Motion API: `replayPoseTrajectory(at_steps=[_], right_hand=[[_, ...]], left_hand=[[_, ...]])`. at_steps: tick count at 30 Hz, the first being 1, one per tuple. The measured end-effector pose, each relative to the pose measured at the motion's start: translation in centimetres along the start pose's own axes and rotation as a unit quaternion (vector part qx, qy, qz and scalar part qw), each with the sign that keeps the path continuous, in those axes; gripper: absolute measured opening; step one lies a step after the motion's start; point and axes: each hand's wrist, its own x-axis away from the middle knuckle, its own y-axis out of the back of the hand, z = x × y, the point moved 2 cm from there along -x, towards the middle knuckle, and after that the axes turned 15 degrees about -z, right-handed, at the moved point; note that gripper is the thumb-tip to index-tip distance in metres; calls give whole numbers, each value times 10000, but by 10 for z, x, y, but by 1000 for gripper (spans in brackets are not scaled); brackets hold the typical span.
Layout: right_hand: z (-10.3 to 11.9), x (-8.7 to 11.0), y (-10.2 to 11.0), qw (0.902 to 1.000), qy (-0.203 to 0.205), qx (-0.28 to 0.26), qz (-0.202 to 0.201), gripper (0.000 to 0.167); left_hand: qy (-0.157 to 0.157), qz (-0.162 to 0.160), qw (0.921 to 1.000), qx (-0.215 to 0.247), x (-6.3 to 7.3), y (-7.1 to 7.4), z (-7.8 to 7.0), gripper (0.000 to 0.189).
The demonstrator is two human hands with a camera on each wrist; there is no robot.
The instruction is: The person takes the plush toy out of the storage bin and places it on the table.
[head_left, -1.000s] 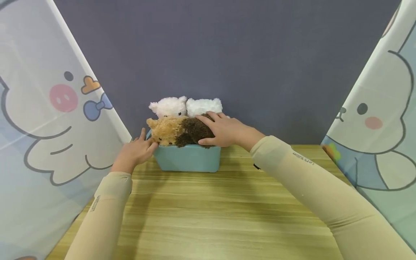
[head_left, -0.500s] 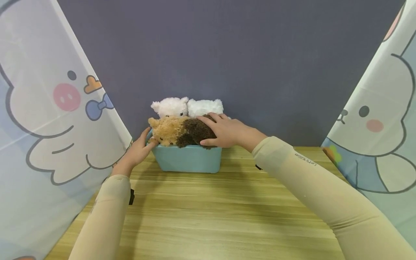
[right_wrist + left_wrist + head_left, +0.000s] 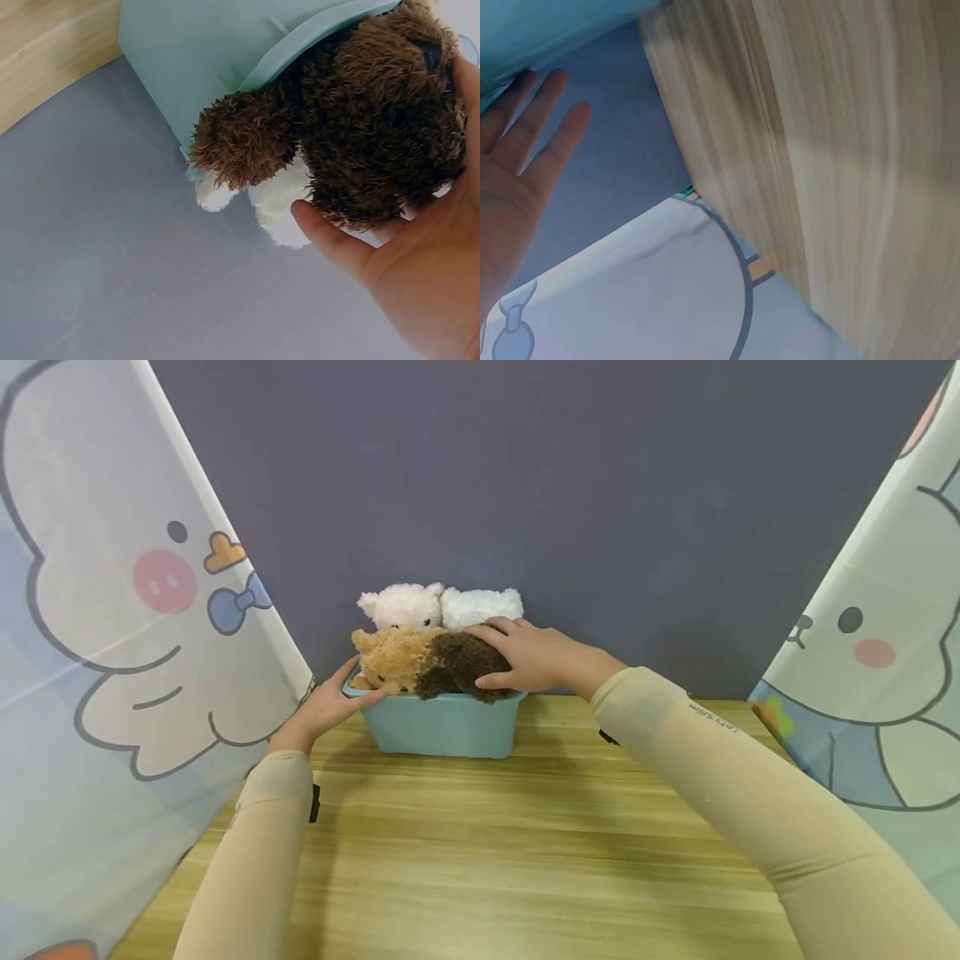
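A light blue plastic bin [image 3: 442, 727] on the wooden tabletop holds fluffy plush toys. At its front, a tan plush animal [image 3: 401, 658] lies beside a dark brown plush animal [image 3: 459, 662]. Behind them rise a pinkish-white plush [image 3: 405, 607] and a white plush [image 3: 483, 606]. My left hand [image 3: 322, 706] is at the bin's left end, thumb along the front rim; the left wrist view shows straight fingers [image 3: 536, 124] against the bin's outside. My right hand [image 3: 546, 658] holds the brown plush [image 3: 375, 127] from above, thumb in front and fingers behind.
The wooden tabletop [image 3: 525, 860] stretches in front of the bin. A dark grey panel [image 3: 562, 502] stands behind it, and cartoon-printed cloths [image 3: 150, 652] flank both sides.
My left hand has shifted along the bin's left end, its thumb now reaching farther over the front rim. The right hand stays on the brown plush; the whole view shifts slightly right.
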Motion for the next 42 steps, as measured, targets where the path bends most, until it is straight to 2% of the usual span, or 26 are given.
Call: replayPoseTrajectory(at_steps=[5, 12, 18, 26, 31, 37, 42], right_hand=[[-5, -2, -4, 9999, 26, -128, 61, 92], [-3, -10, -3, 9986, 168, -474, -159, 94], [-5, -3, -9, 9977, -36, -577, -361, 94], [3, 0, -18, 9964, -210, -437, -702, 89], [8, -2, -14, 9923, -290, -519, -1086, 83], [4, -4, -11, 9892, -274, -743, -1230, 78], [-3, -6, -1, 9833, -291, -1017, -1478, 76]], left_hand=[[181, 96, 9994, 286, 1, -7, -3, 119], [265, 219, 9953, 901, 0, -5, -3, 118], [302, 286, 9924, 1156, 0, -6, -6, 117], [241, 385, 9944, 953, -1, -1, -4, 114], [218, 274, 9949, 946, -2, 6, -7, 115], [425, 400, 9931, 1022, -1, -2, -4, 116], [460, 350, 9932, 1012, -4, -4, -1, 115]])
